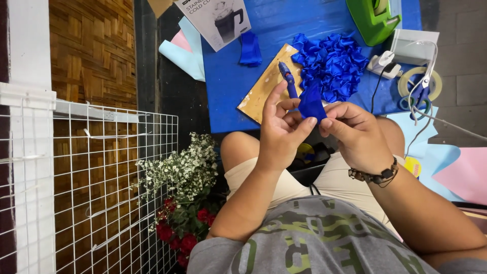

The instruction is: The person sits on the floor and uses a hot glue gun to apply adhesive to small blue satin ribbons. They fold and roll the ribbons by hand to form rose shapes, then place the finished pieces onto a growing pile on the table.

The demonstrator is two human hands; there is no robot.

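Glossy blue satin ribbon piece point(311, 104), matt wooden board point(264, 86), white wire grid point(101, 193)

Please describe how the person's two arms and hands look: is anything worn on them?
Both forearms are bare, without sleeves or gloves. The left hand wears nothing visible. The right hand has a dark beaded bracelet with brownish beads around its wrist. No rings can be seen.

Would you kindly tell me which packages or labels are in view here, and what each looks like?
Product box: top centre, on the blue board's left edge, tilted; white and grey, picturing a dark handled cup.
Small round yellow label or tag: right, near the right hand's wrist; too small to be sure what it is.
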